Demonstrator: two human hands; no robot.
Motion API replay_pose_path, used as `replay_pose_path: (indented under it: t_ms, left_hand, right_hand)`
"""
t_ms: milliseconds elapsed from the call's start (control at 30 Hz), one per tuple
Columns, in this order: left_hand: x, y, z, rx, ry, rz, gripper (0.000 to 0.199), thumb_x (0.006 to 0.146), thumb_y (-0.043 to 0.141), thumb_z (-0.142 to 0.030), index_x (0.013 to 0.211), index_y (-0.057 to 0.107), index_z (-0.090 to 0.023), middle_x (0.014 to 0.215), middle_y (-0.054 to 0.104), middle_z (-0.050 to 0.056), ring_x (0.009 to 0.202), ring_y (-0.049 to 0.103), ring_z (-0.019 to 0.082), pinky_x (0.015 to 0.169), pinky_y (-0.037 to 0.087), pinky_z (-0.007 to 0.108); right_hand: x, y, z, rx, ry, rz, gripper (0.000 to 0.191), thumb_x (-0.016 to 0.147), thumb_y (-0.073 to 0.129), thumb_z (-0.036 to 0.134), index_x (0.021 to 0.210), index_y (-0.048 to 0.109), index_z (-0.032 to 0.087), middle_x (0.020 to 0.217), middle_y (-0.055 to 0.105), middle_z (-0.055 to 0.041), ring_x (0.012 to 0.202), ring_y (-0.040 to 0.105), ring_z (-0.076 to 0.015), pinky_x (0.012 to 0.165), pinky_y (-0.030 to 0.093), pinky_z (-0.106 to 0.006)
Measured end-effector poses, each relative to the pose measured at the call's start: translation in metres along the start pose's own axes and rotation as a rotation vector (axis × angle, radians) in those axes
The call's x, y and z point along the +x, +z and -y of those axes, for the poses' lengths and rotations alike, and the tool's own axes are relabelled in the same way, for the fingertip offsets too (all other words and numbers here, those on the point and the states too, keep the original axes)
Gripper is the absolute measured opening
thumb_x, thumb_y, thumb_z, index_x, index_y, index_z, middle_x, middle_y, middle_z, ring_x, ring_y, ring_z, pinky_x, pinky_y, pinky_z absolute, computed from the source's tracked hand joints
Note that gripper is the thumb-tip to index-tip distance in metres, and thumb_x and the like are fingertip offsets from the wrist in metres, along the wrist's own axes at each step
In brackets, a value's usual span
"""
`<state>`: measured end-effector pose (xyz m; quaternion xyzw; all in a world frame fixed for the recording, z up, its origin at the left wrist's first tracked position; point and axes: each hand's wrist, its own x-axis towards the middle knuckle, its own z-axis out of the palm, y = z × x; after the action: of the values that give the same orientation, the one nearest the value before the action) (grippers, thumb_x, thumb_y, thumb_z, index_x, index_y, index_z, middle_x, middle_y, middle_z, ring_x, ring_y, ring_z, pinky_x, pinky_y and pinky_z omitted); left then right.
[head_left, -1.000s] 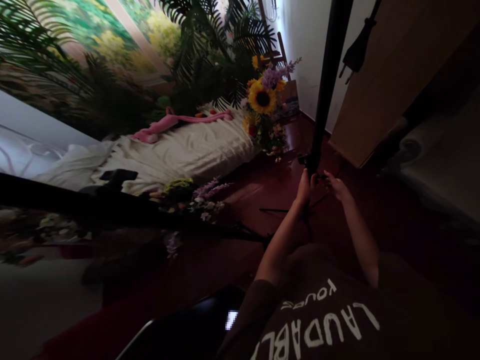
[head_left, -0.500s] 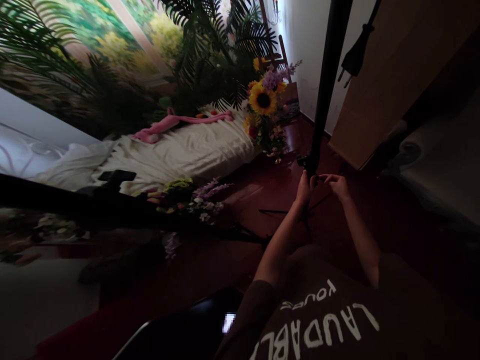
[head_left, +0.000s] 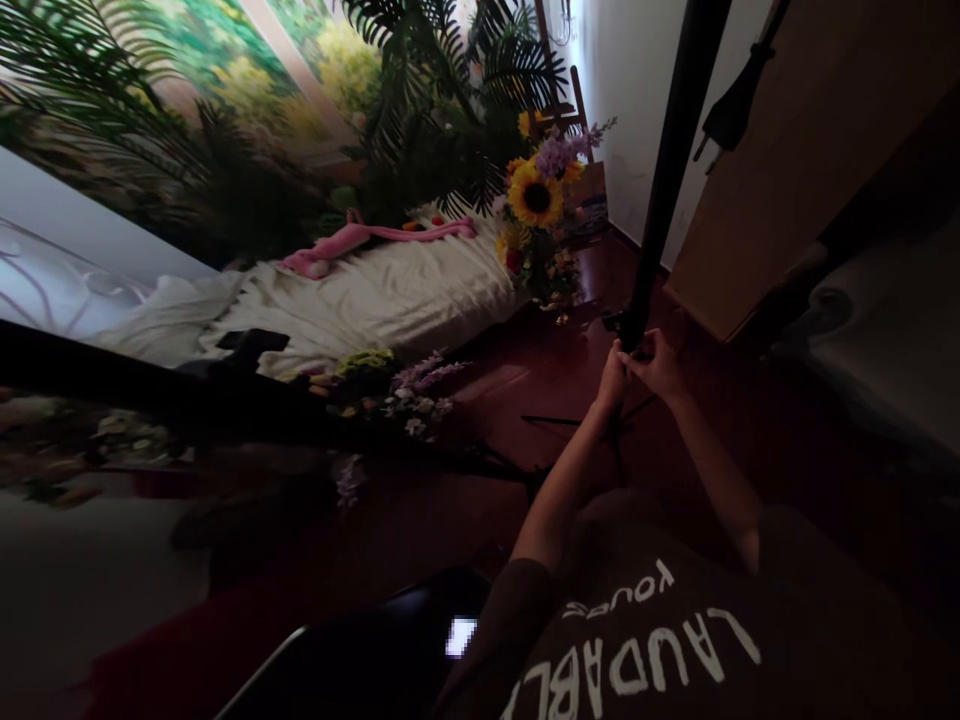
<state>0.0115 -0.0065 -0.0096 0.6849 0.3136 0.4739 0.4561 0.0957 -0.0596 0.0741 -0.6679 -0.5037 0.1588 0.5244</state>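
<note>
A black stand pole (head_left: 667,180) rises from a tripod base on the dark red floor, with a small clamp on its lower part. My left hand (head_left: 614,375) is closed round the pole just below that clamp. My right hand (head_left: 660,366) is right beside it, thumb and fingers bent together at the pole; what they pinch, if anything, is too dark and small to make out. A black plug (head_left: 731,110) hangs on its cable to the right of the upper pole.
A second black pole (head_left: 300,415) crosses the left side. Behind lie a draped white bench (head_left: 382,300) with a pink plush toy (head_left: 337,246), sunflowers (head_left: 535,196) and palm leaves. A cardboard panel (head_left: 757,220) leans at the right. A dark glossy object (head_left: 352,640) is near my body.
My right hand has moved left, up against the pole and my left hand; its fingers were further out before. The view has shifted slightly, so the scene sits a little further right.
</note>
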Motion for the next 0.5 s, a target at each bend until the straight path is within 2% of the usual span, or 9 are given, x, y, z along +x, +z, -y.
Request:
replay_pose_path:
  t_ms: [200, 333, 500]
  left_hand:
    - [0.002, -0.001, 0.001, 0.020, -0.012, 0.013, 0.042, 0.093, 0.045, -0.040, 0.125, 0.048, -0.012, 0.119, 0.060, 0.019, 0.111, 0.059, 0.024, 0.097, 0.048, 0.040]
    - [0.002, -0.002, -0.003, 0.021, -0.039, 0.024, 0.046, 0.092, 0.047, -0.041, 0.129, 0.045, -0.014, 0.120, 0.060, 0.018, 0.112, 0.059, 0.024, 0.097, 0.047, 0.039]
    - [0.000, -0.005, -0.012, 0.022, -0.085, 0.042, 0.044, 0.093, 0.048, -0.041, 0.129, 0.045, -0.017, 0.109, 0.063, 0.013, 0.093, 0.063, 0.019, 0.087, 0.050, 0.035]
  right_hand:
    - [0.009, 0.007, 0.008, 0.000, -0.004, -0.044, 0.038, 0.070, 0.073, 0.048, 0.079, 0.046, 0.023, 0.077, 0.059, -0.0004, 0.074, 0.060, -0.0173, 0.073, 0.051, -0.032]
    - [0.014, 0.005, 0.010, 0.019, -0.053, -0.066, 0.040, 0.069, 0.074, 0.049, 0.074, 0.045, 0.023, 0.070, 0.056, 0.0019, 0.069, 0.057, -0.0162, 0.071, 0.049, -0.031]
    - [0.029, -0.002, 0.019, 0.050, -0.134, -0.038, 0.039, 0.073, 0.072, 0.051, 0.082, 0.049, 0.022, 0.075, 0.059, 0.0000, 0.078, 0.061, -0.0188, 0.072, 0.052, -0.033]
